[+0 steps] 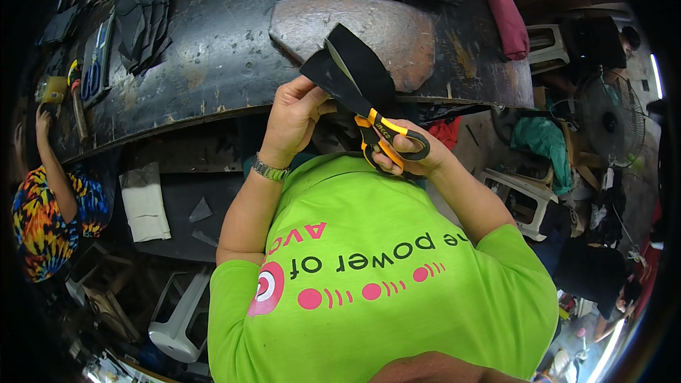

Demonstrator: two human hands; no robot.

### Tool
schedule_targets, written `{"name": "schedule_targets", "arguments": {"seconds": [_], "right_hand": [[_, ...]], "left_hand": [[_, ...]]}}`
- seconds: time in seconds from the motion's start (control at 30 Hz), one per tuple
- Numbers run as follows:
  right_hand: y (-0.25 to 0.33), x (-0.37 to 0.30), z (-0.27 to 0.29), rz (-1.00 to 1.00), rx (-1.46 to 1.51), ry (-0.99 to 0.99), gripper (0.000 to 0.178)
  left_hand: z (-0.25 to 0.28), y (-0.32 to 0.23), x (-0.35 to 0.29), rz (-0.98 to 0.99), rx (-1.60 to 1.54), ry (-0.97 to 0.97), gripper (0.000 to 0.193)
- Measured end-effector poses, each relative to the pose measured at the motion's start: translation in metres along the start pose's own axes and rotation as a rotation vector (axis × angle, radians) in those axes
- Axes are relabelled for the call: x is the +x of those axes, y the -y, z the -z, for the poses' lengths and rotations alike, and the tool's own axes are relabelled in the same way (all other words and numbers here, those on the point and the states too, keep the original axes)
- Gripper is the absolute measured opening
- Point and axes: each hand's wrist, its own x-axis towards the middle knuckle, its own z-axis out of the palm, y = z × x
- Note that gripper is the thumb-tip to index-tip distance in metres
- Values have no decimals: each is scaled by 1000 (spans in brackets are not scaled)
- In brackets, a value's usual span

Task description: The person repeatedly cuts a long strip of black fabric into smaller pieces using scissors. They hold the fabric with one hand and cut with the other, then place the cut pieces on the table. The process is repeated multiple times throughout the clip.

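Observation:
My left hand [292, 115] pinches the left edge of a black piece of sheet material [372, 74], leather or fabric, in front of my chest. In my right hand [420, 150] is a pair of scissors [376, 119] with yellow-and-black handles, fingers and thumb through the loops. One pale blade lies across the top of the black piece, pointing up and left. The other blade is hidden, so how far the scissors are spread at the blades is hard to see. Behind the piece, a worn flat board [404, 35] with angled corners lies on the dark table [213, 64].
Stacked black pieces [144, 18] lie at the table's left, near blue-handled scissors [92, 74], a hammer [78, 103] and a yellowish jar [51, 90]. Another person's hand [44, 120] reaches toward the jar. A maroon roll [507, 21] lies at right; a stool [521, 202] and fan [610, 120] stand beyond.

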Motion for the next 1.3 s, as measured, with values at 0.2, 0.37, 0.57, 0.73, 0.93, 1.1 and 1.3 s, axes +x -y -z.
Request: {"name": "schedule_targets", "arguments": {"seconds": [0.2, 0.37, 0.57, 0.73, 0.93, 1.1, 1.3], "right_hand": [[2, 2, 2, 29, -120, -103, 46], [11, 1, -3, 32, -257, -203, 24], [45, -33, 14, 331, -379, -558, 21], [83, -62, 91, 270, -1085, -1157, 24], [91, -76, 113, 224, -1641, -1379, 35], [87, -60, 57, 476, -1110, -644, 63], [46, -14, -33, 129, 12, 177, 88]], "left_hand": [[-1, -1, -1, -1, 18, -52, 18], [0, 2, -1, -43, 31, -75, 15], [-3, 2, 0, 49, -109, -149, 14], [-3, 5, 2, 58, -188, -112, 16], [-17, 8, 2, 43, -246, -83, 25], [-44, -15, 8, -60, -472, 11, 27], [-55, -45, 24, -122, -936, 193, 10]]}}
